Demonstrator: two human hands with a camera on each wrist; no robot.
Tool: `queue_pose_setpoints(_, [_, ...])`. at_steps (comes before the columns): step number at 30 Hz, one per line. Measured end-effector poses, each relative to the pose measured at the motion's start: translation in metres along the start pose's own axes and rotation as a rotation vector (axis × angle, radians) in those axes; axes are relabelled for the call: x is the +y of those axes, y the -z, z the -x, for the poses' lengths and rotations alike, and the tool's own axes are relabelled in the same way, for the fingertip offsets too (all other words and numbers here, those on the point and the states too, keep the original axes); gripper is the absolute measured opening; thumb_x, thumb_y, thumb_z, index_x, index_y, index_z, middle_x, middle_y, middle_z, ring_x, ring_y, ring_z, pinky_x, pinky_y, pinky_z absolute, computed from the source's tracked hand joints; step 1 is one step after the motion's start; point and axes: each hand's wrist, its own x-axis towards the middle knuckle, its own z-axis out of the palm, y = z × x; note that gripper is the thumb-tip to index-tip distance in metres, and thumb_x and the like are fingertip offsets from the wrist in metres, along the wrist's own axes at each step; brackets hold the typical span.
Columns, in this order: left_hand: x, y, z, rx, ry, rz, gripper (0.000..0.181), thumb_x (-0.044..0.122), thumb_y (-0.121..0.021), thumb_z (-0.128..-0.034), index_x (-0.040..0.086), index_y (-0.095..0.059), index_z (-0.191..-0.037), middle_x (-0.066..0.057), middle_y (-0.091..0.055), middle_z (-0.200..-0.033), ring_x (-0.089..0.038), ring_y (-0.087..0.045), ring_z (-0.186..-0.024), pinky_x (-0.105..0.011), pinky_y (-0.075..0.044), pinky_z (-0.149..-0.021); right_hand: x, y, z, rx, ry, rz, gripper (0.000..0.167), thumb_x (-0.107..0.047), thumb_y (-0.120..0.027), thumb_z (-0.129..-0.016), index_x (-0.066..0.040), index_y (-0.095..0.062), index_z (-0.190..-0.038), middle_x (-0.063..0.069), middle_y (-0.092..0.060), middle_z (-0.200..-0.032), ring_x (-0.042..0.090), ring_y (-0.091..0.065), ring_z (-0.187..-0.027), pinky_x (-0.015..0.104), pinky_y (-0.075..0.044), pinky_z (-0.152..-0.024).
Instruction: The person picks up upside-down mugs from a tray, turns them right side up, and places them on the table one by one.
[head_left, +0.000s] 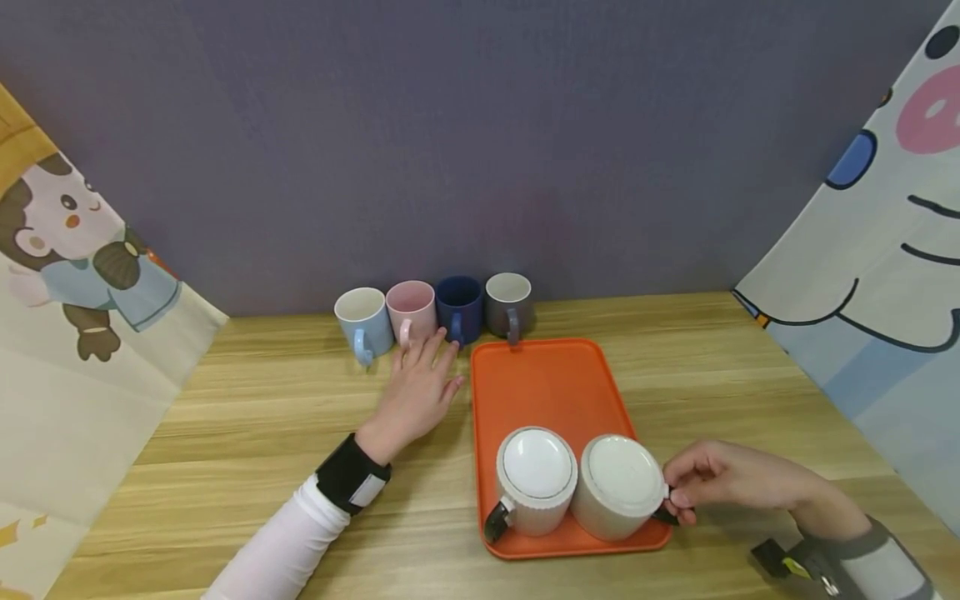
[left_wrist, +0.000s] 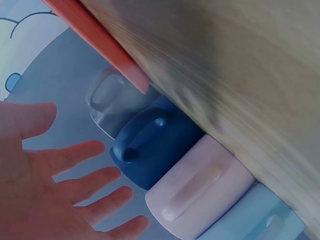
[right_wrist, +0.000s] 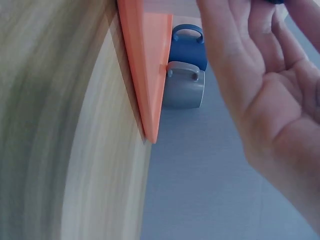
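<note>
Two white mugs stand upside down side by side on an orange tray (head_left: 547,383). The left one (head_left: 537,471) has its dark handle turned to the front left. My right hand (head_left: 738,479) pinches the dark handle of the right white mug (head_left: 621,479); in the right wrist view its fingers curl at the top edge. My left hand (head_left: 416,392) is spread, palm down, just in front of a pink mug (head_left: 412,312) and a navy mug (head_left: 460,308). The left wrist view shows its fingers (left_wrist: 95,180) straight and holding nothing. Whether the fingertips touch these mugs I cannot tell.
A light blue mug (head_left: 365,321) and a grey mug (head_left: 509,304) end the upright row along the grey back wall (head_left: 480,150). Their handles face forward. Printed cloths hang at the left (head_left: 82,275) and right (head_left: 885,275) of the wooden table (head_left: 247,433).
</note>
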Motion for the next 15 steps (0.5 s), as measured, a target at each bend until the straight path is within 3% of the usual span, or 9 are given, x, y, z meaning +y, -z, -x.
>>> queue_pose_setpoints(4, [0.0, 0.0002, -0.0002, 0.008, 0.001, -0.001, 0.051, 0.033, -0.058, -0.0934, 0.008, -0.05, -0.137, -0.017, -0.037, -0.148, -0.039, -0.035, -0.135, -0.061, -0.027, -0.106, 0.0008, 0.001, 0.0014, -0.004, 0.002, -0.072, 0.019, 0.014, -0.04, -0.093, 0.008, -0.058, -0.098, 0.026, -0.055, -0.078, 0.028, -0.058, -0.072, 0.035, -0.054, -0.068])
queue_pose_setpoints(8, [-0.0002, -0.0001, -0.0005, 0.026, -0.001, -0.014, 0.05, 0.033, -0.058, -0.093, 0.008, -0.05, -0.136, -0.017, -0.039, -0.147, -0.039, -0.037, -0.134, -0.061, -0.028, -0.105, 0.0019, 0.0034, 0.0028, -0.014, 0.056, -0.094, 0.022, 0.017, -0.035, -0.093, 0.013, -0.056, -0.099, 0.025, -0.054, -0.079, 0.03, -0.056, -0.072, 0.035, -0.054, -0.069])
queue_pose_setpoints(15, [0.0008, -0.0005, -0.0031, 0.069, -0.022, -0.008, 0.048, 0.032, -0.058, -0.0931, 0.007, -0.052, -0.134, -0.018, -0.04, -0.146, -0.039, -0.041, -0.129, -0.06, -0.029, -0.103, -0.0028, 0.009, 0.0078, 0.074, -0.057, -0.181, 0.021, 0.011, -0.033, -0.097, 0.016, -0.054, -0.1, 0.025, -0.05, -0.08, 0.016, -0.059, -0.078, 0.034, -0.053, -0.074])
